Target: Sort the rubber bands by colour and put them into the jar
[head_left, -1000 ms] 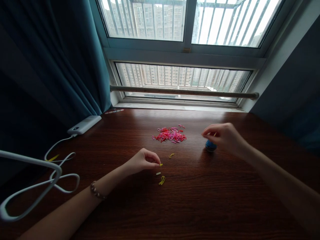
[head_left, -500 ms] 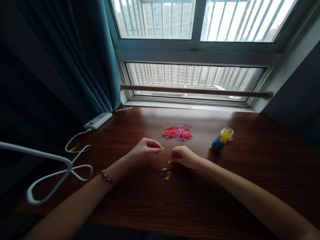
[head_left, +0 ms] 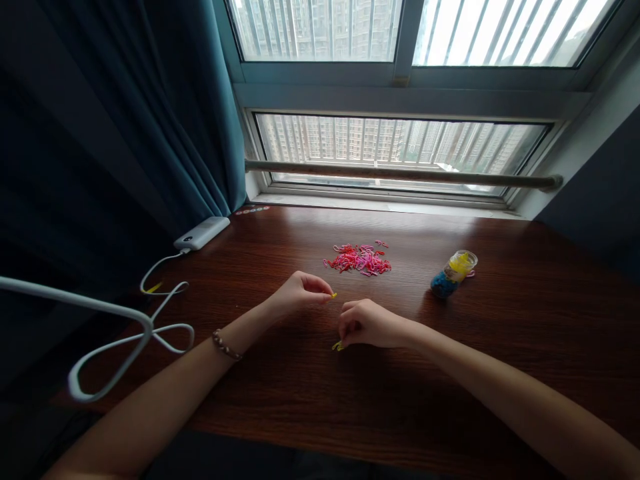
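My left hand (head_left: 304, 292), a beaded bracelet on its wrist, pinches a small yellow clip (head_left: 333, 295) between thumb and fingertips. Just right of it and nearer the front, my right hand (head_left: 364, 324) is closed with its fingertips at some yellow clips (head_left: 339, 346) on the table; how many it grips is hard to tell. Behind both hands lies a loose pile of red and pink clips (head_left: 359, 259). A clear jar (head_left: 453, 274) with yellow and blue contents leans at a tilt to the right of the pile.
The brown wooden table (head_left: 280, 393) reaches back to a window. At the left are a white power strip (head_left: 203, 233), a looped white cable (head_left: 125, 312) and a blue curtain (head_left: 200, 120). A pink clip lies behind the jar.
My right hand has moved down to the yellow clips on the table, and the small pale piece beside them is no longer visible. The left hand keeps its pinch. The view has shifted slightly.
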`<act>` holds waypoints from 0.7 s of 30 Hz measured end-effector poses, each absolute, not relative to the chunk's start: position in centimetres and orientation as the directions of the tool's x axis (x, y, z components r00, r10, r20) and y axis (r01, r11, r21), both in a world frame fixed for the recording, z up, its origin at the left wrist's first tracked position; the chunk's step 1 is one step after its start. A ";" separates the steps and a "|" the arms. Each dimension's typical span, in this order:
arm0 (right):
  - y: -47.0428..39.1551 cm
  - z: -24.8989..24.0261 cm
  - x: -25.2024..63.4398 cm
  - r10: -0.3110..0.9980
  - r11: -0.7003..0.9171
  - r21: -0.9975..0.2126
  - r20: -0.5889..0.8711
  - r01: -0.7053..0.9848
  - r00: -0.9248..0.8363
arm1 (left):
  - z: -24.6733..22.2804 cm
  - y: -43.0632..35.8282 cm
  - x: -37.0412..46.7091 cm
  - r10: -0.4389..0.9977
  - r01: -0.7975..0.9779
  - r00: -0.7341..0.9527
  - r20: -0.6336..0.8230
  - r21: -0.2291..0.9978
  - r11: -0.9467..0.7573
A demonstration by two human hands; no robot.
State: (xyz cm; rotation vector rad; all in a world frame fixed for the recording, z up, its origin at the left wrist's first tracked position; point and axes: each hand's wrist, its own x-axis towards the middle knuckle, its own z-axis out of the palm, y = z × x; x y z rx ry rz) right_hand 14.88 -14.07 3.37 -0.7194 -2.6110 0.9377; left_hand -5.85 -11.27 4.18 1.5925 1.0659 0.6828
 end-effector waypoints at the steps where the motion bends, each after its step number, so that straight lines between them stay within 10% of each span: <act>1: -14.2 3.4 14.9 0.523 0.675 -0.649 0.083 0.352 -0.848 | 4.2 -11.3 -5.8 0.893 0.299 0.441 -0.090 0.953 -0.051; 14: -17.0 4.8 15.1 0.650 0.629 -0.571 0.014 0.528 -0.760 | 3.5 -11.4 -5.6 0.893 0.291 0.438 -0.105 0.956 -0.030; 21: -14.6 14.9 26.5 0.879 0.388 -0.458 0.445 0.800 -0.171 | 3.2 -11.3 -5.0 0.899 0.327 0.409 -0.157 0.945 0.016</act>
